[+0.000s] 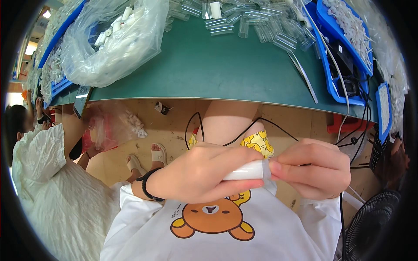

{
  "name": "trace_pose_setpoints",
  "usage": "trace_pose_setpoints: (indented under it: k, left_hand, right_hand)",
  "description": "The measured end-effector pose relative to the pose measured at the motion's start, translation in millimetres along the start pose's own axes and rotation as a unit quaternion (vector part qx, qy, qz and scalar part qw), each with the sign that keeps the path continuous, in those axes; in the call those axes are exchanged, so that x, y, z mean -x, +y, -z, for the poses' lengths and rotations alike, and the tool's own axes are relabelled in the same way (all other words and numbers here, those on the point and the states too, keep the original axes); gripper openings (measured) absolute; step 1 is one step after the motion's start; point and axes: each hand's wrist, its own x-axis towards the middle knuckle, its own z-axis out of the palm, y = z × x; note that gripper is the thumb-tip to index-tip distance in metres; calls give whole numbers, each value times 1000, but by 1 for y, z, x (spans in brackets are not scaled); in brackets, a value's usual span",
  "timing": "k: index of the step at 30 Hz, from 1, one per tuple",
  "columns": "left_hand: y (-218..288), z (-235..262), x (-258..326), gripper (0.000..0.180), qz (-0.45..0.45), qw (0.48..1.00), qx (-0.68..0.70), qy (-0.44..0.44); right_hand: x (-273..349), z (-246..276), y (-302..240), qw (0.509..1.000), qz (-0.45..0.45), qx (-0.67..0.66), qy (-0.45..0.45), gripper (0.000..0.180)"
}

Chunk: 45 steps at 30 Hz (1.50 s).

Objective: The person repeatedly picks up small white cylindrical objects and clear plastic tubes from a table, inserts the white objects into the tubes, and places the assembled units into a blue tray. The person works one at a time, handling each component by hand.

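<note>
My left hand (198,174) is wrapped around a white cylindrical piece (244,171), held level over my lap below the table edge. My right hand (315,167) pinches a clear tube end (266,168) that meets the white piece's right end. Both hands touch the same assembly, close to my white shirt with a bear print. A black band sits on my left wrist (146,185).
A green table (217,65) lies ahead with several clear tubes (244,21) at its far side, a clear bag of white parts (117,39) at left and blue trays (344,52) at right. A person in white (52,187) sits at left. A black fan (374,226) stands lower right.
</note>
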Motion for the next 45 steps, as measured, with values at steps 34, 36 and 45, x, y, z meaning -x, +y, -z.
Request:
trace_pose_setpoints:
  k: [34,36,45]
  left_hand:
    - [8,-11,1,34,23,988,-145,43]
    - [9,-5,1,33,49,993,-105,23]
    - [6,2,-3,30,81,996,42,16]
  right_hand:
    - [2,2,21,998,-5,-40,-49,16]
    - [4,3,22,997,-21,-51,-62,17]
    - [-1,8,16,990,-107,-79,-41,21]
